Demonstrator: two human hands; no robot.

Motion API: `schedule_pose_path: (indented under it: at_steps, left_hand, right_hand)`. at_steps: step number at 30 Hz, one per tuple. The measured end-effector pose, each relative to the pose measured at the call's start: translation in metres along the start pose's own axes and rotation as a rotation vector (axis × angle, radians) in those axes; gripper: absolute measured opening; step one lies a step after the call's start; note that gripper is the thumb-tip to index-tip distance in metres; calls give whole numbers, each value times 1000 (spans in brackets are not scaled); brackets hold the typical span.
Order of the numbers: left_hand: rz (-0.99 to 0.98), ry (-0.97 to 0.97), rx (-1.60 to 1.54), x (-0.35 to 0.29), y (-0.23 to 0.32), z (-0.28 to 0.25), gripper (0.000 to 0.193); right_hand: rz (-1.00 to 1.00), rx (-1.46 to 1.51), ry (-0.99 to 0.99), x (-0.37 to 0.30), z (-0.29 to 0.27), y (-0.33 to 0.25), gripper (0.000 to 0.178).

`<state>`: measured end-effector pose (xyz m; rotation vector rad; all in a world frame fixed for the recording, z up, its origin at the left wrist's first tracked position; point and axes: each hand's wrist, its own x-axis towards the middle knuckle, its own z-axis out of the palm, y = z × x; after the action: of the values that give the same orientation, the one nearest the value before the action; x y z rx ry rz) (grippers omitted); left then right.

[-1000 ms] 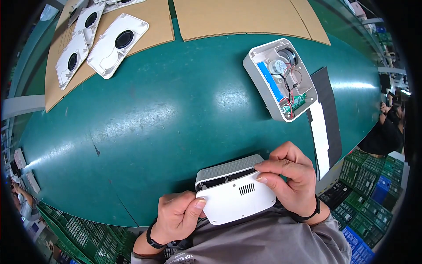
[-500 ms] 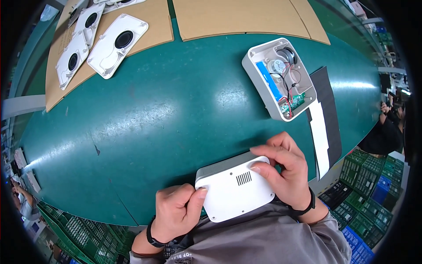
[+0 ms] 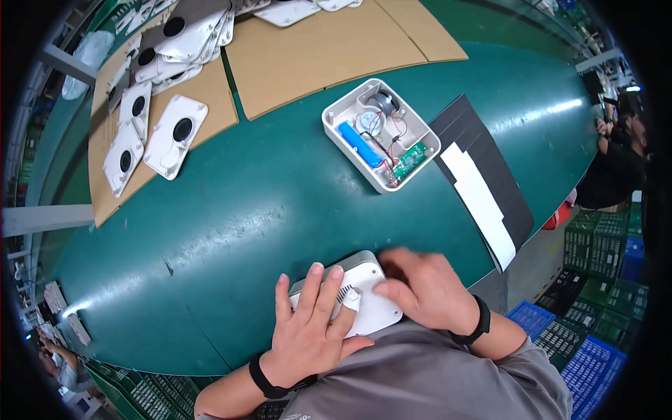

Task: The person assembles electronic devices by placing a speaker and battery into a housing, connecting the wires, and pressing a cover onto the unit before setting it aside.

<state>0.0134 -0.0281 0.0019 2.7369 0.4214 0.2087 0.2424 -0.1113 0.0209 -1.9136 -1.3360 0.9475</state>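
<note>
Presently on the green table (image 3: pixel 231 210), near edge: one white plastic box (image 3: pixel 364 297), closed, rounded corners, a small vent grille on its top face, lying flat just in front of the person

Left hand (image 3: pixel 311 329): open, fingers spread, palm pressed flat on the left part of the box; one fingertip wears a white cover; dark band on the wrist

Right hand (image 3: pixel 423 290): laid over the right side of the box, fingers curled loosely onto its top; slightly blurred, so whether it grips the edge cannot be told; dark band on the wrist

Grey sleeves and shirt fill the lower edge

Further back, well apart from the hands:
- one open white case (image 3: pixel 381 136), showing a blue cell, a round motor, thin wires and a small green circuit board
- black sheets with a white strip (image 3: pixel 483 189), just right of the open case, running toward the table edge
- cardboard sheets (image 3: pixel 315 56) along the far side
- white covers with a round dark hole (image 3: pixel 164 136), several, laid overlapping on the left cardboard

Right rim: another person in dark clothes (image 3: pixel 619 161); green and blue crates (image 3: pixel 602 280) below the table
</note>
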Motion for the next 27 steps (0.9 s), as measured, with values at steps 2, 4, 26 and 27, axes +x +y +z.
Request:
schedule_pose_path:
  at_steps: [2, 4, 26, 27]
  left_hand:
    - [28, -8, 29, -3, 2, 1, 73]
    - [53, -29, 75, 0, 2, 3, 71]
    - [66, -66, 100, 5, -3, 0, 72]
    - [76, -80, 104, 6, -5, -2, 73]
  right_hand:
    - [59, -121, -207, -12, -5, 1, 53]
    - [78, -163, -195, -14, 3, -2, 56]
    - [67, -71, -158, -8, 17, 5, 66]
    - [69, -63, -157, -6, 17, 4, 66]
